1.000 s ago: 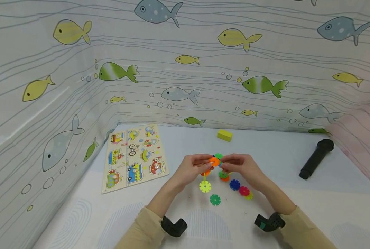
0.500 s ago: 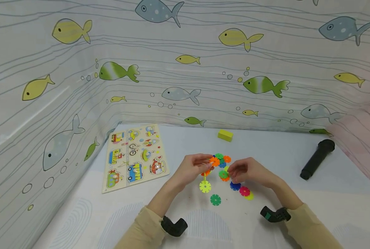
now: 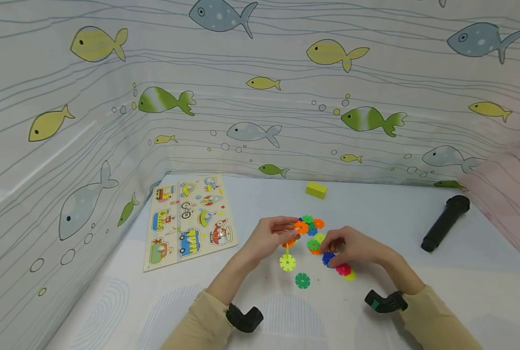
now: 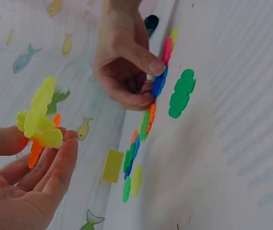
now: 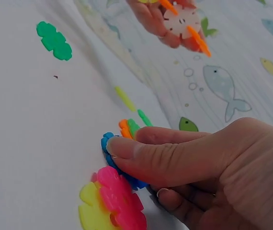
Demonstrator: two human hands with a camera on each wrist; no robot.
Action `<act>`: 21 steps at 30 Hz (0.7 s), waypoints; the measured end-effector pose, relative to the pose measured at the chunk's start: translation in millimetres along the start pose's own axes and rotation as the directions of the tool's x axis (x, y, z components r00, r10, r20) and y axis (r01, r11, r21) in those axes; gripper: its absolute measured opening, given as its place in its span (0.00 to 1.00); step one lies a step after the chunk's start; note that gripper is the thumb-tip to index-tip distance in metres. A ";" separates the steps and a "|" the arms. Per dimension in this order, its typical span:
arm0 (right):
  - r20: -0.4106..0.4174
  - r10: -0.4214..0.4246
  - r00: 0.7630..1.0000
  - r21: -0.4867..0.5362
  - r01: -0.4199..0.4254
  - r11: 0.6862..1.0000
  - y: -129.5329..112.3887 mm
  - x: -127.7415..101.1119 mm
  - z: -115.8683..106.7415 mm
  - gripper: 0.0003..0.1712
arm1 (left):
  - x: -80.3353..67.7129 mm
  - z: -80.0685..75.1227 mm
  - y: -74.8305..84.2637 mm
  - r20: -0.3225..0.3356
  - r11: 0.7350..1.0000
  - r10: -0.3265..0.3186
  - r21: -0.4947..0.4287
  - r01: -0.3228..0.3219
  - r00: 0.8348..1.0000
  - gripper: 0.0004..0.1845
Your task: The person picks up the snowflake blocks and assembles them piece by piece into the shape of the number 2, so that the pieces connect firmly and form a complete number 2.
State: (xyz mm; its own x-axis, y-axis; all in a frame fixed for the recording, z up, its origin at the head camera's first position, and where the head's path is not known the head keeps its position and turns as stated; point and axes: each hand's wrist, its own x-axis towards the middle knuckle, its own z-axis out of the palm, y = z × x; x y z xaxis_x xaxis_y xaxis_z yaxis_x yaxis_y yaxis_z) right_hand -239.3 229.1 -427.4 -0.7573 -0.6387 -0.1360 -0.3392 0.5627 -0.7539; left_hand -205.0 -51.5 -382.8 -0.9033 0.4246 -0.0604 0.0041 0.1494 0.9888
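My left hand holds up a joined cluster of notched plastic flower discs, orange and yellow, with a yellow disc hanging lowest. The left wrist view shows the cluster's yellow part above the fingers. My right hand pinches a blue flower disc at the table; the thumb lies over its face in the right wrist view, hiding part of it. Beside that hand lie a pink disc overlapping a yellow disc, and a green disc over an orange one.
A single green disc lies nearer the front. More discs lie behind the hands. A yellow block stands at the back, a wooden picture puzzle board at left, a black microphone at right. Fish-printed cloth walls surround the table.
My right hand has left the discs near the left hand, moved right and down, and now pinches the blue disc. The left hand stays in place with its cluster.
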 end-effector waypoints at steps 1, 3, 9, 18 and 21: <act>-0.008 0.004 1.000 -0.005 -0.005 1.000 -0.8 0.1 0.6 0.14 | 0.1 0.2 -0.1 0.000 1.000 -0.003 -0.003 0.003 1.000 0.20; -0.022 0.005 1.000 -0.017 -0.005 1.000 -2.4 0.4 1.7 0.14 | 0.4 0.7 -0.3 -0.002 1.000 -0.006 -0.007 0.006 1.000 0.20; -0.079 -0.004 0.997 -0.045 0.001 0.999 -5.8 2.4 4.4 0.14 | 0.4 1.2 -0.8 -0.015 1.000 -0.011 -0.003 0.011 1.000 0.19; -0.162 0.033 0.986 -0.074 -0.045 0.996 -7.5 4.7 7.3 0.12 | 0.2 1.3 -1.4 -0.014 1.000 0.004 -0.011 -0.004 1.000 0.19; -0.173 0.040 0.984 -0.070 -0.053 0.996 -7.9 5.4 8.1 0.12 | 0.2 1.4 -1.2 -0.014 1.000 0.004 -0.008 -0.004 1.000 0.19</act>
State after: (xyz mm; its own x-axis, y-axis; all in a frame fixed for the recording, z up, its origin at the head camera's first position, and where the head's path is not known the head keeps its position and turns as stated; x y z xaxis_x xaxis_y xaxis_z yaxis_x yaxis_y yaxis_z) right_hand -236.2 216.9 -427.4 -0.8553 -0.5154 -0.0529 -0.3370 0.6310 -0.6988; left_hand -204.6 -50.3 -384.2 -0.9094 0.4123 -0.0547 0.0040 0.1402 0.9901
